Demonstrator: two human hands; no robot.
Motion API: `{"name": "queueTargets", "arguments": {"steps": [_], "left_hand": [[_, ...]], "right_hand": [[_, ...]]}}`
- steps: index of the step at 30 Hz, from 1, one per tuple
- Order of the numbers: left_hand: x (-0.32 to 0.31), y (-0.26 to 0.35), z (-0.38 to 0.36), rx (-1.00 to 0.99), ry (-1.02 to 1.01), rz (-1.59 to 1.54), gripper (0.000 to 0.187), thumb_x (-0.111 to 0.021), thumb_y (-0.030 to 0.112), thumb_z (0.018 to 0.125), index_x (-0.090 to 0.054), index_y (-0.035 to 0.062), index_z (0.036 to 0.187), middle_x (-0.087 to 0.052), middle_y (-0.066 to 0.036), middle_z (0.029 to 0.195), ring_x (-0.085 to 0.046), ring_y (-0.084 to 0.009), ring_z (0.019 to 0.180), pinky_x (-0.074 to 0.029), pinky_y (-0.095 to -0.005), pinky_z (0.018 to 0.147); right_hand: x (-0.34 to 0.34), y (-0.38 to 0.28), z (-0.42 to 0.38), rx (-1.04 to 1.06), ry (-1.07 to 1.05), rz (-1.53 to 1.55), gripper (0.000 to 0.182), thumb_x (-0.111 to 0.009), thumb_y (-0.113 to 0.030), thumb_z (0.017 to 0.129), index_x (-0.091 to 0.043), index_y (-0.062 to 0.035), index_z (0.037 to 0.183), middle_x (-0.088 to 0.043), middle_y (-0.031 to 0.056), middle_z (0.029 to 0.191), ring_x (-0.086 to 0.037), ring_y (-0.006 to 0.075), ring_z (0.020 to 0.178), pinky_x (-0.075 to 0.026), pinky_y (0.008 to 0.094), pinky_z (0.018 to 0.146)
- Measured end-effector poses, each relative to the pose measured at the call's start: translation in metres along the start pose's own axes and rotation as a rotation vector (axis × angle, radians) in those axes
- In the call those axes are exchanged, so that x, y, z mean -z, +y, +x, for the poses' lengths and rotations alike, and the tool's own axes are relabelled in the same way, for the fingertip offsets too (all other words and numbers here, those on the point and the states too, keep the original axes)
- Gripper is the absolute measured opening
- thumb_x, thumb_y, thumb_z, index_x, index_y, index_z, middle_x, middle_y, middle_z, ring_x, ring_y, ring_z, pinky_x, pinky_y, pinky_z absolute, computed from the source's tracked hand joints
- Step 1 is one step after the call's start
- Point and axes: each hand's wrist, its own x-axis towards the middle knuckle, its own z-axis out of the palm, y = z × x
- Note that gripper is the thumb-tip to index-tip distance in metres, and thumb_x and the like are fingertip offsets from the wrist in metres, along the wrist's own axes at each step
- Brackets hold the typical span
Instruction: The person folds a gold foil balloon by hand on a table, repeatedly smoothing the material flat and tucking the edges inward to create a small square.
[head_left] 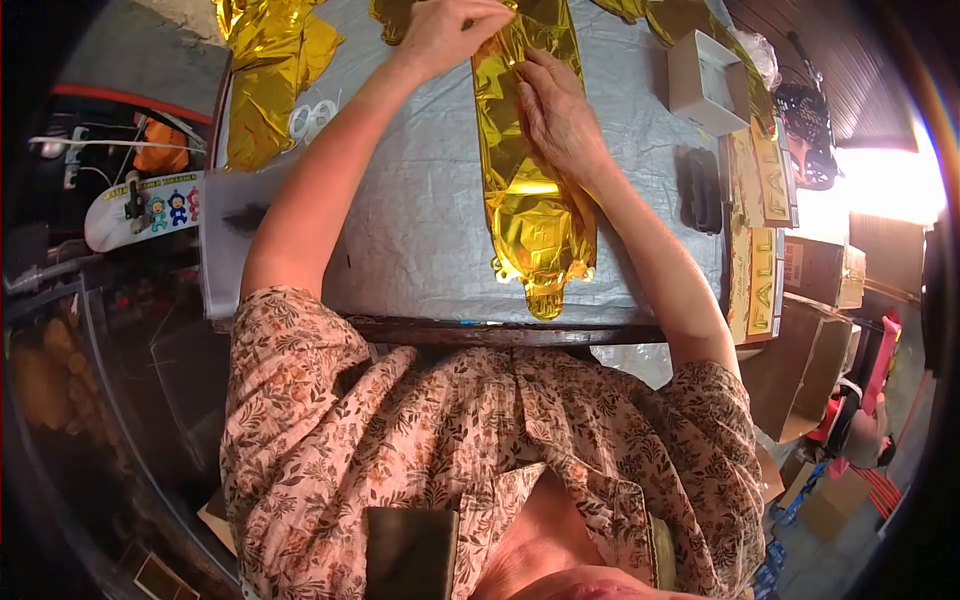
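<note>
A long, flat gold foil balloon (540,225) lies lengthwise on the covered table, its end with small tabs pointing toward me. My left hand (450,32) is at the far part of the foil, fingers pinched together at its edge near the top of the view; the fingertips' exact hold is partly cut off. Flat on the foil's right side rests my right hand (562,115), fingers stretched out and pressing lightly on it. More crumpled gold foil (275,80) lies at the table's left, beside white ribbon coils (313,122).
A grey sheet (410,200) covers the table. On its right are an open white box (708,85) and a dark case (701,190). Printed cartons (752,280) line the right edge. A skateboard (145,212) is at the left, and cardboard boxes (800,365) stand lower right.
</note>
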Motion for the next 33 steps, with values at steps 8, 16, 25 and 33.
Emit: {"name": "queueTargets", "arguments": {"steps": [8, 16, 25, 33], "left_hand": [[-0.003, -0.015, -0.008, 0.055, 0.008, -0.273, 0.019, -0.074, 0.023, 0.090, -0.080, 0.0070, 0.099, -0.078, -0.011, 0.104, -0.073, -0.0314, 0.094, -0.055, -0.0402, 0.091], [0.005, -0.034, -0.032, 0.091, -0.038, 0.019, 0.025, -0.073, 0.026, 0.094, -0.078, 0.0191, 0.117, -0.076, 0.005, 0.115, -0.069, -0.0225, 0.105, -0.055, -0.0366, 0.094], [-0.002, 0.001, -0.031, -0.020, 0.000, 0.241, 0.025, -0.072, 0.027, 0.096, -0.079, 0.0144, 0.116, -0.076, -0.001, 0.120, -0.066, -0.0233, 0.113, -0.052, -0.0369, 0.101], [-0.029, 0.043, -0.035, 0.018, -0.081, -0.077, 0.024, -0.062, 0.013, 0.098, -0.070, 0.0071, 0.120, -0.072, -0.013, 0.116, -0.067, -0.0362, 0.105, -0.055, -0.0438, 0.092]], "right_hand": [[-0.002, 0.000, 0.000, 0.040, -0.018, -0.109, 0.033, -0.056, -0.014, 0.103, -0.058, 0.0007, 0.132, -0.054, 0.0236, 0.141, -0.052, 0.0437, 0.129, -0.043, 0.0471, 0.111], [-0.002, 0.000, 0.000, 0.041, -0.017, -0.124, 0.034, -0.059, -0.016, 0.102, -0.058, 0.0008, 0.132, -0.054, 0.0240, 0.142, -0.051, 0.0441, 0.131, -0.042, 0.0475, 0.111], [-0.007, 0.004, -0.001, 0.032, 0.018, -0.131, 0.037, -0.060, -0.020, 0.101, -0.059, 0.0010, 0.131, -0.055, 0.0243, 0.140, -0.050, 0.0442, 0.131, -0.040, 0.0490, 0.113], [-0.003, 0.009, 0.003, 0.057, 0.008, -0.029, 0.037, -0.059, -0.018, 0.101, -0.058, 0.0004, 0.133, -0.057, 0.0223, 0.140, -0.052, 0.0415, 0.132, -0.041, 0.0467, 0.113]]}}
